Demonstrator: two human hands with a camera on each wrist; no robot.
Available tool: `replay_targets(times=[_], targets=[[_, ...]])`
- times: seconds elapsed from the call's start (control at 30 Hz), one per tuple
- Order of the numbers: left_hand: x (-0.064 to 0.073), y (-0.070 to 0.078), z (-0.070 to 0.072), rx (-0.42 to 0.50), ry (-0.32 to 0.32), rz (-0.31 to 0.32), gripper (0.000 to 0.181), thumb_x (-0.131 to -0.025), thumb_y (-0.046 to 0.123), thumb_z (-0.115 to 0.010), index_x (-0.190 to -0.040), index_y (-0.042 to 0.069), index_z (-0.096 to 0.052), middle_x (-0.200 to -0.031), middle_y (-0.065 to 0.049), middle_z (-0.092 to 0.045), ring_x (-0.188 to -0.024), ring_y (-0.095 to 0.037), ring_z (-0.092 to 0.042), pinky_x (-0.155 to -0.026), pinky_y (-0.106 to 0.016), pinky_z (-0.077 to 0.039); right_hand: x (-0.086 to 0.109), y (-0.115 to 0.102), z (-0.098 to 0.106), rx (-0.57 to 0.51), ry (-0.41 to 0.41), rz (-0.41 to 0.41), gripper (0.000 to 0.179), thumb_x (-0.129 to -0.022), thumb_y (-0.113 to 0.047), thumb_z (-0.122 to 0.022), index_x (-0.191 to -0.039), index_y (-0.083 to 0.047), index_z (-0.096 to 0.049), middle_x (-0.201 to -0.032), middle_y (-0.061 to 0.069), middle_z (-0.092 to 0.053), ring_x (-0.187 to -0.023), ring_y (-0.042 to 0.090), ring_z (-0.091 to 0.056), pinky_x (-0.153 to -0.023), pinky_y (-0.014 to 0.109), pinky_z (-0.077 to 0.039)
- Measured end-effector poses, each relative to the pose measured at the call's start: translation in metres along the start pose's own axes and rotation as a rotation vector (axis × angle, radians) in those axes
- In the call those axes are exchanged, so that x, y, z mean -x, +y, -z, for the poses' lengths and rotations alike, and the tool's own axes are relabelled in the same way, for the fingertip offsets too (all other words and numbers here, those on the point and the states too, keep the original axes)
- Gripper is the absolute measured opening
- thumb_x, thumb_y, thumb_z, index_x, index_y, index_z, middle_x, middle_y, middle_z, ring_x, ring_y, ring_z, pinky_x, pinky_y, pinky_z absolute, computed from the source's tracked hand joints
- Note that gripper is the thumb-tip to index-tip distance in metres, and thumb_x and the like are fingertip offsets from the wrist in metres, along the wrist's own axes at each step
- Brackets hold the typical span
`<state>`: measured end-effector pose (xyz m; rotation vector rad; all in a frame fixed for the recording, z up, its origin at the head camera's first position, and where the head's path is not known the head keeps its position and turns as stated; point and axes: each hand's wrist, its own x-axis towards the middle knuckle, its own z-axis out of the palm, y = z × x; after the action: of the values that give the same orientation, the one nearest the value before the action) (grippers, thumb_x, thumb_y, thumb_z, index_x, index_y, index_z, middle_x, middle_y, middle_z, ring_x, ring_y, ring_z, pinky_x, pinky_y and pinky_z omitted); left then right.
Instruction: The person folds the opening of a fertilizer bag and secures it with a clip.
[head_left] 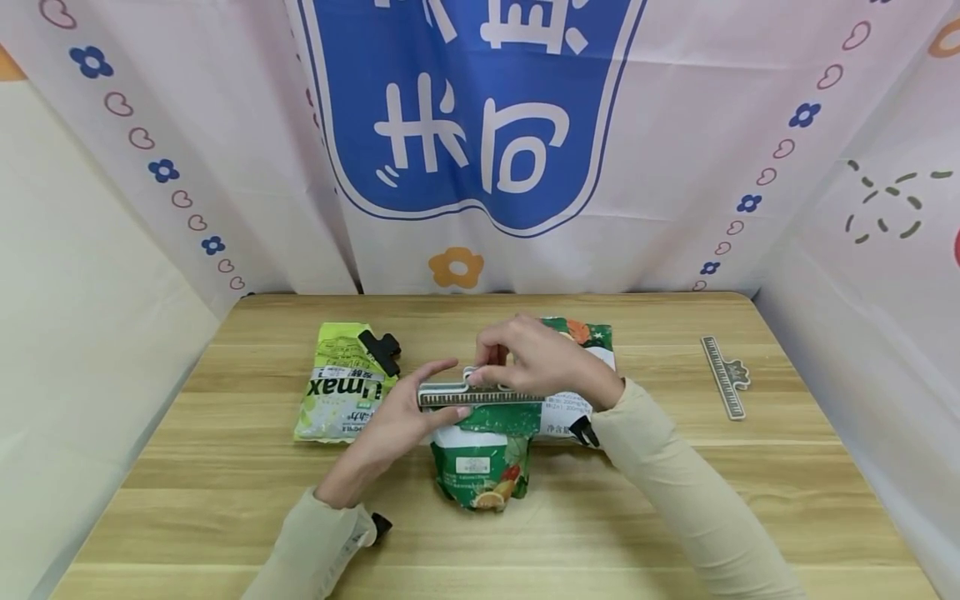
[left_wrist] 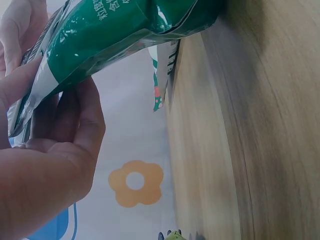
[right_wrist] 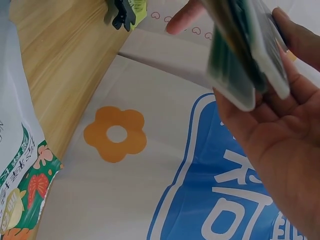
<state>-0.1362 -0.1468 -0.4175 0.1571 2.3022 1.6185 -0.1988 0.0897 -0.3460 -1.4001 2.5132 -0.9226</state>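
Observation:
A green pouch with fruit pictures on it hangs in front of me, its top edge held up. Across that edge lies a long bag clip with a ruler-like face. My left hand grips the clip's left end and the pouch top between thumb and fingers; the left wrist view also shows the pouch in its grasp. My right hand pinches the clip's raised handle at the middle. In the right wrist view the clip's two plates stand apart at the near end. How far the pouch sits between them is hard to tell.
At the left lies a lime-green bag with a black clip at its upper right. Behind my right hand is a white and green bag. Another ruler-like clip lies on the wooden table at right. A printed curtain hangs behind.

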Motion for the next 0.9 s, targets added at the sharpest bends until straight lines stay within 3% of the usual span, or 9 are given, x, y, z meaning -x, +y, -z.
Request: replay_targets(times=[0.07,0.17,0.5,0.73,0.9], targets=[[0.0000,-0.0004,0.0004,0.001,0.009,-0.002,0.077,-0.091,0.027,-0.084,-0.157,0.025,-0.045,-0.171,-0.007,-0.034,-0.161,-0.037,-0.023,-0.126,-0.072,-0.015,-0.0003,-0.0004,-0.0002,-0.002,-0.008,-0.009,0.013,-0.098,-0.027,-0.076,-0.088,-0.019,-0.074,-0.078,-0.010,-0.072,-0.070,0.001,-0.061,-0.067,0.023,-0.052],[-0.0003,-0.0014,0.0005,0.006,0.009,-0.006,0.077,-0.090,0.027,-0.084,-0.157,0.023,-0.046,-0.171,-0.005,-0.035,-0.162,-0.036,-0.021,-0.126,-0.073,-0.013,-0.0005,-0.0008,-0.0006,-0.004,-0.011,-0.019,0.013,-0.098,-0.027,-0.076,-0.088,-0.019,-0.074,-0.078,-0.010,-0.071,-0.069,0.001,-0.061,-0.067,0.024,-0.051],[-0.0004,-0.0009,-0.0003,0.002,0.006,-0.012,0.072,-0.089,0.028,-0.085,-0.154,0.025,-0.051,-0.168,-0.003,-0.040,-0.160,-0.037,-0.025,-0.124,-0.076,-0.013,-0.0011,-0.0024,-0.0021,-0.031,-0.020,-0.019,0.012,-0.098,-0.025,-0.076,-0.088,-0.019,-0.073,-0.079,-0.009,-0.071,-0.070,0.002,-0.060,-0.069,0.024,-0.052],[-0.0005,-0.0003,0.0002,0.012,-0.004,-0.018,0.070,-0.089,0.025,-0.085,-0.152,0.025,-0.053,-0.161,-0.008,-0.048,-0.143,-0.035,-0.048,-0.120,-0.065,-0.032,0.0011,-0.0025,-0.0015,-0.023,-0.019,-0.009,0.012,-0.099,-0.025,-0.076,-0.088,-0.018,-0.074,-0.078,-0.008,-0.070,-0.068,0.002,-0.059,-0.066,0.023,-0.052],[-0.0004,-0.0012,0.0004,-0.005,-0.005,-0.030,0.070,-0.089,0.026,-0.085,-0.152,0.024,-0.054,-0.164,-0.008,-0.045,-0.152,-0.037,-0.038,-0.123,-0.070,-0.024,0.0020,-0.0032,-0.0007,-0.016,-0.029,-0.021,0.012,-0.099,-0.026,-0.076,-0.089,-0.019,-0.074,-0.078,-0.008,-0.070,-0.069,0.002,-0.058,-0.066,0.022,-0.052]])
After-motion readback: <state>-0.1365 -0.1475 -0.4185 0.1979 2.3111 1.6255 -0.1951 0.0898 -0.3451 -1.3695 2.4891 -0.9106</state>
